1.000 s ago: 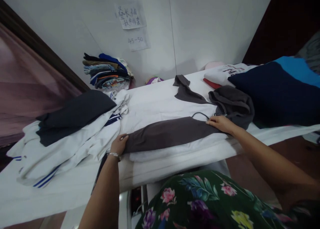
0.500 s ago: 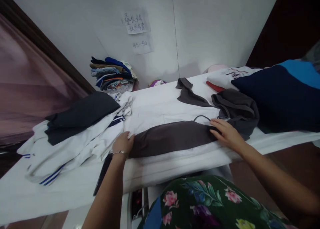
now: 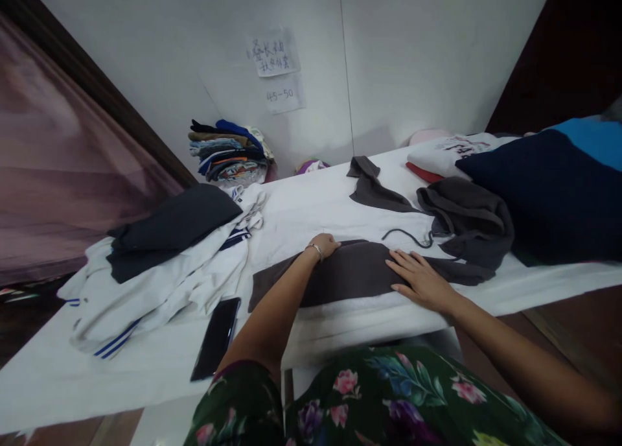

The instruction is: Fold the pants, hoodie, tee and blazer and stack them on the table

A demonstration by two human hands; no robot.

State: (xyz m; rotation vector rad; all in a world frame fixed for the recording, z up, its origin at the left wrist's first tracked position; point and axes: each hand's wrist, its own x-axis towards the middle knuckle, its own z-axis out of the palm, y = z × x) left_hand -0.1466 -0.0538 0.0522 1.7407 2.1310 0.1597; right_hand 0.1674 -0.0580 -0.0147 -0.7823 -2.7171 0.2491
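A hoodie with a white body, dark grey sleeves and a dark grey hood (image 3: pixel 479 222) lies spread on the table. One grey sleeve (image 3: pixel 354 277) is laid across the near side, over the white part. My left hand (image 3: pixel 324 245) is closed on the far edge of this grey cloth, its fingertips partly hidden. Flat on the right part of the same cloth rests my right hand (image 3: pixel 422 282), fingers spread. A dark drawstring (image 3: pixel 405 232) curls just beyond it. The other sleeve (image 3: pixel 376 190) points away, its cuff toward the wall.
White clothes with blue stripes (image 3: pixel 146 303) and a folded dark garment (image 3: pixel 175 229) lie at the left. A black phone (image 3: pixel 216 339) is by my left forearm. Folded clothes (image 3: pixel 230 151) are stacked near the wall. A navy garment (image 3: pixel 544 193) is heaped at the right.
My left hand has moved right and away from me, from the cloth's left end to its far edge, uncovering the phone. My right hand has slid slightly nearer and lies flat.
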